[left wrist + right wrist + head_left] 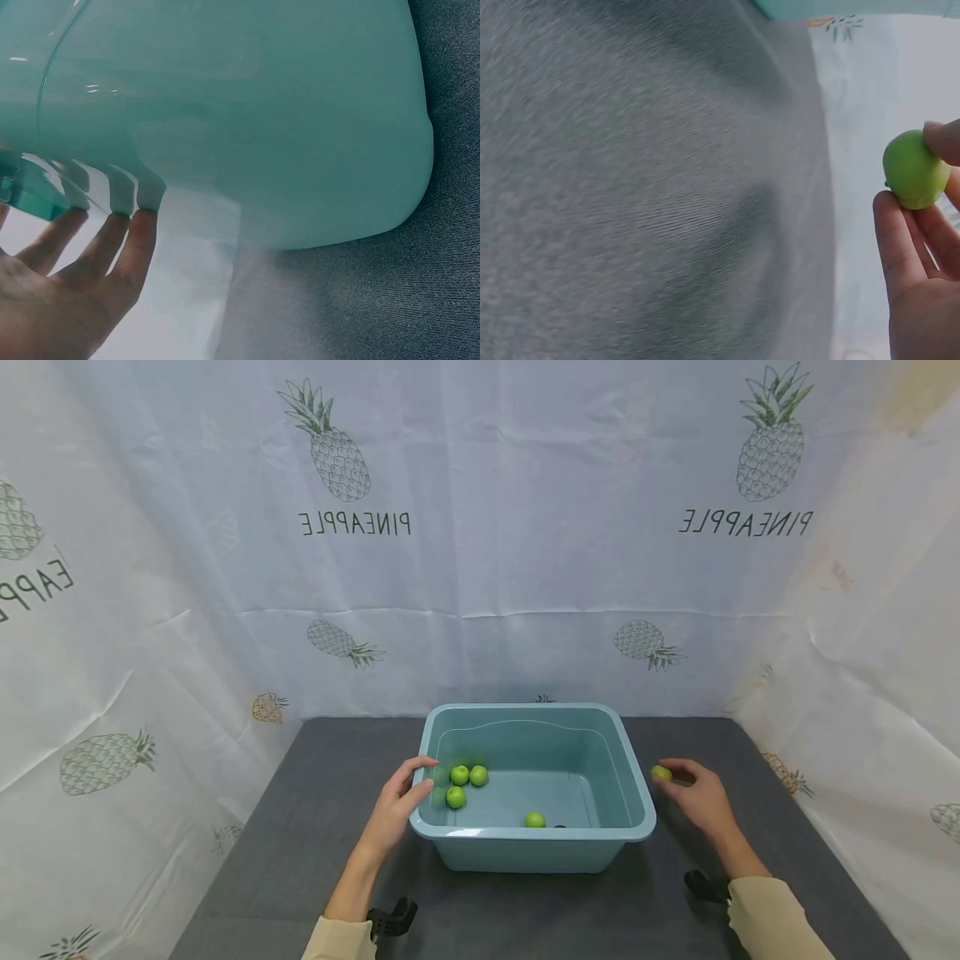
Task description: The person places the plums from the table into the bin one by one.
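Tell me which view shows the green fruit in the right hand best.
The right wrist view: the green fruit fills the frame edge, pinched between the right hand's fingers. The head view shows it small beside the tub. The left wrist view misses it.

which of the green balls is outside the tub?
The green ball pinched in the right hand, just right of the blue tub. The other four lie on the tub floor.
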Tool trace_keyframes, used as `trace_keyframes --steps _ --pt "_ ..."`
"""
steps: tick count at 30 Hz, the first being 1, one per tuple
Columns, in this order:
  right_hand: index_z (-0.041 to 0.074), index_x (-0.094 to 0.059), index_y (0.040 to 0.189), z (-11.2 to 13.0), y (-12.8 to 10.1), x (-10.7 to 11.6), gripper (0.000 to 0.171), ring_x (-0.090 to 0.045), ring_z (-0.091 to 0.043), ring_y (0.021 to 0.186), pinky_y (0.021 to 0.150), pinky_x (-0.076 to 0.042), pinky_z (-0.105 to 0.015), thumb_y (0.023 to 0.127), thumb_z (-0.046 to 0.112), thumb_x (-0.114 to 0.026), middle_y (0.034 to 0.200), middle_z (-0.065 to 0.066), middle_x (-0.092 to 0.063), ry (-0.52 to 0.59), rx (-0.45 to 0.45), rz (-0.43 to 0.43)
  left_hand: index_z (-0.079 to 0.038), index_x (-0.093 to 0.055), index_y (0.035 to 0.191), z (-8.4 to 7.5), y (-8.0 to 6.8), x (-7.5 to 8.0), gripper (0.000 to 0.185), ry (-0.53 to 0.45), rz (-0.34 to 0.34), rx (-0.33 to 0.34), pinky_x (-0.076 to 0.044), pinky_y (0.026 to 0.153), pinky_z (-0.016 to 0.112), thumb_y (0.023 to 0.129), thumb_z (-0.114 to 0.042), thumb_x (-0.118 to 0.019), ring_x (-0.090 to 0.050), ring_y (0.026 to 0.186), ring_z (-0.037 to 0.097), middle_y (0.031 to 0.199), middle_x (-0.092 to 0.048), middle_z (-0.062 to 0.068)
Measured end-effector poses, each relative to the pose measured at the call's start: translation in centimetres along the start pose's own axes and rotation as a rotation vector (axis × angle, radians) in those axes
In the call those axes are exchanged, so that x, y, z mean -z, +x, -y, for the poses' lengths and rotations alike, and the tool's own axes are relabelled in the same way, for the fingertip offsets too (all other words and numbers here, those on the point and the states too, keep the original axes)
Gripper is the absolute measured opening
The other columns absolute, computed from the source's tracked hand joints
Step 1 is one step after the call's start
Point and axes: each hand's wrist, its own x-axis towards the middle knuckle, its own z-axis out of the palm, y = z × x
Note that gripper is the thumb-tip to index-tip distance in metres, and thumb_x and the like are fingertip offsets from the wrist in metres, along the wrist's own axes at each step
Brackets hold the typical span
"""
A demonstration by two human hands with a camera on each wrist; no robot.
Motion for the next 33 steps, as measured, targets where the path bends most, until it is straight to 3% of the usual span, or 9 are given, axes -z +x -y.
trace_keyframes --steps 6,10,15,22,29,33 --pt "-0.005 -0.06 0.13 1.2 0.0 0.6 0.048 -0.058 -0.043 0.118 0.093 -0.05 -0.054 0.097 0.026 -0.072 0.128 -0.027 -0.06 0.007 0.065 -0.032 -0.01 -0.058 0.135 0.1 0.0 0.0 0.033 0.005 0.0 -0.005 -0.035 0.106 0.059 0.103 -0.02 -0.058 -0.041 0.14 0.033 0.151 -0.046 0.015" --pt "-0.004 -0.062 0.129 2.0 0.0 1.0 0.046 -0.06 -0.039 0.115 0.088 -0.053 -0.03 0.096 0.027 -0.073 0.126 -0.025 -0.062 0.002 0.101 -0.051 -0.008 -0.057 0.135 0.1 0.0 0.0 0.034 0.004 0.002 -0.003 -0.034 0.107 0.06 0.103 -0.02 -0.057 -0.041 0.141 0.033 0.151 -0.046 0.016" --pt "-0.005 -0.063 0.128 3.3 -0.1 1.5 0.046 -0.06 -0.039 0.114 0.08 -0.045 -0.009 0.096 0.027 -0.073 0.124 -0.025 -0.063 0.018 0.145 -0.058 -0.009 -0.057 0.135 0.1 0.0 0.0 0.034 0.003 0.0 0.0 -0.033 0.108 0.061 0.103 -0.021 -0.057 -0.04 0.141 0.033 0.152 -0.046 0.016" --pt "-0.003 -0.063 0.127 5.4 -0.4 2.4 0.044 -0.06 -0.029 0.109 0.082 -0.041 -0.005 0.096 0.028 -0.073 0.123 -0.021 -0.064 0.017 0.209 -0.076 -0.003 -0.055 0.137 -0.1 0.0 0.0 0.038 0.003 0.003 -0.003 -0.031 0.109 0.062 0.104 -0.02 -0.057 -0.04 0.141 0.034 0.151 -0.046 0.016" --pt "-0.002 -0.062 0.127 7.2 -0.5 3.2 0.044 -0.06 -0.035 0.113 0.083 -0.041 -0.006 0.097 0.029 -0.072 0.123 -0.021 -0.064 0.023 0.212 -0.07 -0.002 -0.055 0.137 -0.2 0.1 0.0 0.038 0.01 0.003 -0.005 -0.031 0.109 0.062 0.103 -0.02 -0.057 -0.04 0.141 0.035 0.151 -0.046 0.016" --pt "0.0 -0.063 0.127 8.1 -0.7 3.5 0.045 -0.06 -0.024 0.111 0.084 -0.042 -0.009 0.096 0.031 -0.072 0.123 -0.018 -0.064 0.015 0.218 -0.073 -0.006 -0.056 0.136 -0.1 0.1 0.0 0.036 0.007 0.004 -0.005 -0.032 0.108 0.061 0.103 -0.02 -0.058 -0.04 0.141 0.035 0.151 -0.046 0.016"
